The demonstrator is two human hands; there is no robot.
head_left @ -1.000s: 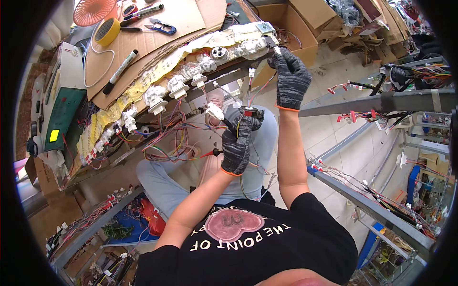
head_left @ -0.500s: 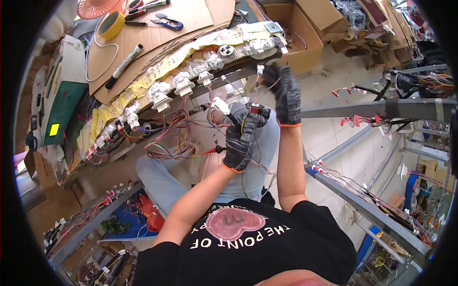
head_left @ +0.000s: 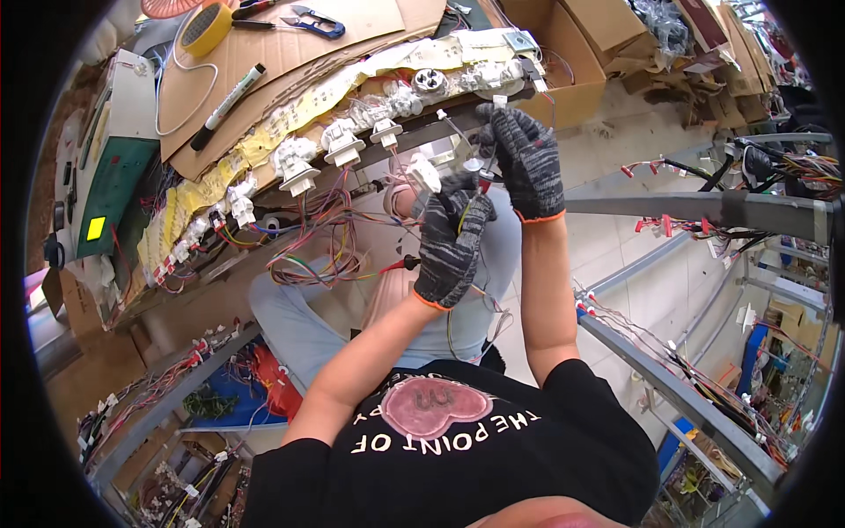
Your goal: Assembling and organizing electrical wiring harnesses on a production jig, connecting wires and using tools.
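From the head view, I take the connector strip [head_left: 356,84], wrapped in yellow paper, as my landmark. My left hand [head_left: 454,239], gloved, is on my side of the strip, its fingers curled closed around a wire harness, with a yellow wire [head_left: 464,216] passing over the glove. A white connector [head_left: 424,173] sits between that hand and the strip. My right hand [head_left: 526,163] is nearer the strip's right end, fingers bent in and close together. A small white plug [head_left: 500,102] shows just past them; whether I grip it or its wires, I cannot tell. On my side of the strip, a red-and-black probe [head_left: 407,262] lies near my left wrist. Beyond the strip, a marker [head_left: 227,107], a yellow tape roll [head_left: 207,29] and blue-handled snips [head_left: 317,22] rest on cardboard [head_left: 299,62]. A green-fronted meter [head_left: 110,185] stands left of the strip.
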